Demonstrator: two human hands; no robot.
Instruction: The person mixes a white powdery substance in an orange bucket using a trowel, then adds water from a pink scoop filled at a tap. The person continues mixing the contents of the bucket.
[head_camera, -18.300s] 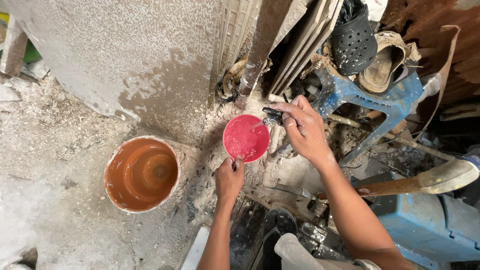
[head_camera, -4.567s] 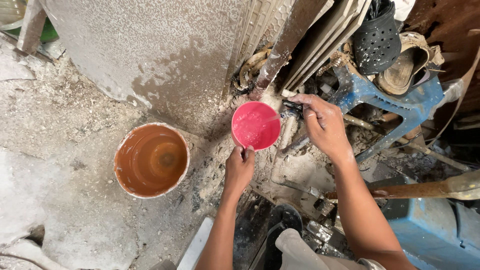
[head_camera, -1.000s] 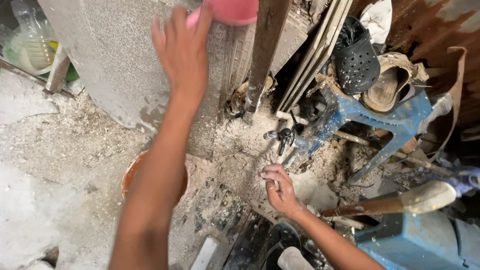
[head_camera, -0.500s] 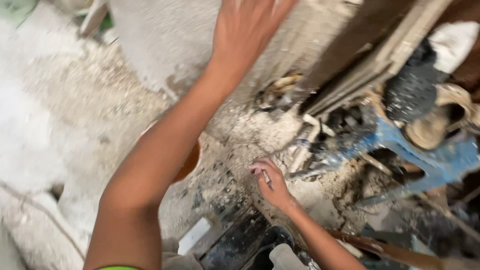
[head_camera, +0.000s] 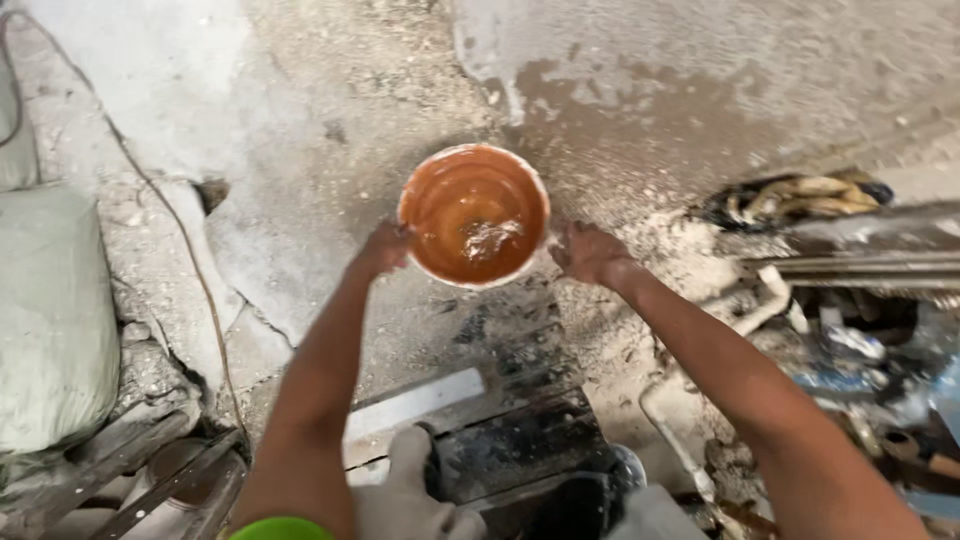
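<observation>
An orange bucket (head_camera: 440, 190) with water in it stands on the rough concrete floor, seen from above. My left hand (head_camera: 380, 249) grips its left rim. My right hand (head_camera: 588, 253) is closed on the right side of the rim. Both arms reach forward from the bottom of the view. The water surface ripples and glints near the middle.
A grey sack (head_camera: 50, 310) lies at the left edge with a thin cable (head_camera: 190, 270) running past it. White pipes (head_camera: 760, 300) and cluttered scrap sit at the right. A dark metal grate (head_camera: 520, 440) and a white glove (head_camera: 405, 495) lie near my feet.
The pink dipper is gone from view. The view swung left and down onto the bucket, and both hands moved from the tap and wall to the bucket's rim.
</observation>
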